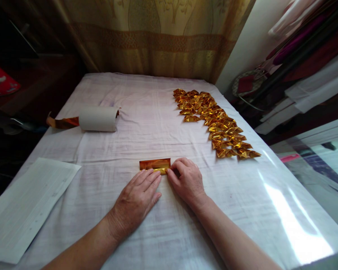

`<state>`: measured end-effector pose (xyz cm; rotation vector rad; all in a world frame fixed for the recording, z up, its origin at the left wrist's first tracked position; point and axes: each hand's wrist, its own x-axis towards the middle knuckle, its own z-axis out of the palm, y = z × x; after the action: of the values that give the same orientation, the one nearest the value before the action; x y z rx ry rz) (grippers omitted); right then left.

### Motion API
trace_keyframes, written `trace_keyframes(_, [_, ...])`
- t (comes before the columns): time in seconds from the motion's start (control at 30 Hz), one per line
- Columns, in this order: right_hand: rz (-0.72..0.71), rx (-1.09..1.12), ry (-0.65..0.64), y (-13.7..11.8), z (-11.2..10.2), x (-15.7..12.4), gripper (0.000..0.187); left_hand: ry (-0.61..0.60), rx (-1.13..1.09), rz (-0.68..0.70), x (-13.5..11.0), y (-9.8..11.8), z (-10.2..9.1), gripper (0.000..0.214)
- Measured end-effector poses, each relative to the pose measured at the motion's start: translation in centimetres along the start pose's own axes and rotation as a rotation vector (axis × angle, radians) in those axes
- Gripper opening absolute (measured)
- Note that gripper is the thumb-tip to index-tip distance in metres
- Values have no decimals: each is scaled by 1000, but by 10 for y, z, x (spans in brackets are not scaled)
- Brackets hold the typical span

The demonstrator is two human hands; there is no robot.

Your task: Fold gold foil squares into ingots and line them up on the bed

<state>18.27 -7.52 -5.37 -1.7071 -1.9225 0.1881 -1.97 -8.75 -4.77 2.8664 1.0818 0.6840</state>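
A narrow strip of gold foil paper (155,164), with a fold along its near side, lies in the middle of the white cloth. My left hand (136,195) is laid flat with fingers stretched out, their tips pressing the strip's near edge. At the strip's right end, my right hand (187,182) has thumb and index finger pinched on its corner; the other fingers are curled. To the right and farther back, several folded gold foil ingots (211,118) stand in slanting rows on the cloth.
A grey-white cardboard tube (98,119) lies at the back left with gold foil (64,123) sticking out of it. A printed sheet of paper (30,204) is at the left. Behind the cloth-covered surface (135,93) hangs a patterned curtain (157,37); clothes (321,78) hang at the right.
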Motion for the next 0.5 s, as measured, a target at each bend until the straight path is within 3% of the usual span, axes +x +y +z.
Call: trace_keyframes(0.5, [-7, 1, -1, 0, 0, 0, 12, -80, 57, -23, -7, 2, 4, 43])
